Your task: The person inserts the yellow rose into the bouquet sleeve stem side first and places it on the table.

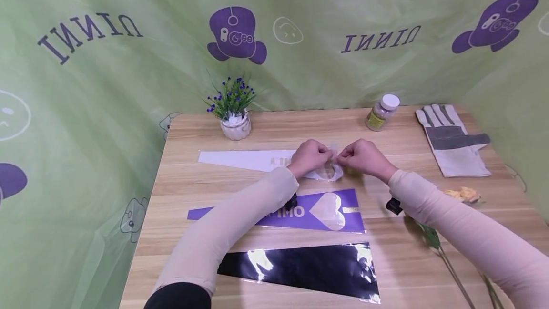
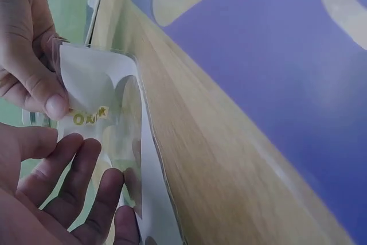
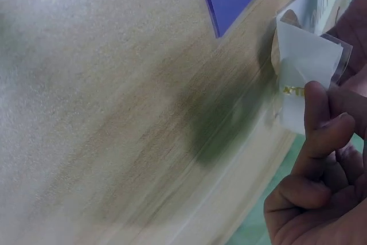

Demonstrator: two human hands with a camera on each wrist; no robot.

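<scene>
At the back middle of the table lies a white flower sleeve [image 1: 240, 157], long and tapered, with gold lettering and a clear window; its wide end is lifted and bent up. My left hand [image 1: 312, 155] pinches that end between thumb and fingertips, the other fingers spread along the film in the left wrist view. Close beside it, my right hand [image 1: 364, 156] pinches the same end by the gold print [image 3: 295, 90]. Nearer me is a purple sleeve [image 1: 274, 213] with a clear heart window. Closest lies a glossy black sleeve [image 1: 300, 268].
A potted plant [image 1: 236, 128] with small purple flowers stands at the back left. A jar [image 1: 381, 112] with a white lid and a grey-and-white work glove [image 1: 456, 142] are at the back right. Long-stemmed flowers [image 1: 465, 194] lie under my right forearm.
</scene>
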